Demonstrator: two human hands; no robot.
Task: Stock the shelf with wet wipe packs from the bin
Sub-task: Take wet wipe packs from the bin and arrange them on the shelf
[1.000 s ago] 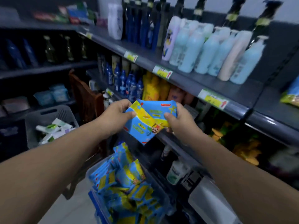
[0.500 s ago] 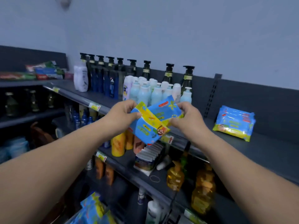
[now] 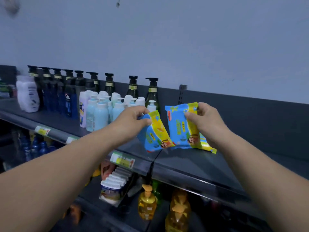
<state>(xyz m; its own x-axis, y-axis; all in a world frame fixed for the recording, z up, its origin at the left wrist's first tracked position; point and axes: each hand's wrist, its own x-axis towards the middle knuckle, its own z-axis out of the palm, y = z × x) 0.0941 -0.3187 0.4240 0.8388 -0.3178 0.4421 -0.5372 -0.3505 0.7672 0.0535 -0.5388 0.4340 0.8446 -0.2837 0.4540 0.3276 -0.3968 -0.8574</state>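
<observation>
Head view: grey wall [image 3: 167, 39] fills the upper half. Top shelf [image 3: 200, 166], dark, runs beneath it from left to right. Its left section carries dark pump bottles [image 3: 109, 84] at the back and pale blue bottles [image 3: 100, 114] in front. Lower shelf [image 3: 93, 196] holds yellow pump bottles [image 3: 147, 205].

Left wet wipe pack [image 3: 156, 134] and right wet wipe pack [image 3: 178, 128], both blue and yellow, are tilted side by side over the bare middle of the top shelf, lower corners close together. Right pack's lower edge is at the shelf surface; contact cannot be determined.

Left hand [image 3: 132, 121] pinches the left pack's top. Right hand [image 3: 206, 121] grips the right pack's upper right edge. Price label [image 3: 122, 160] sits on the front rail.
</observation>
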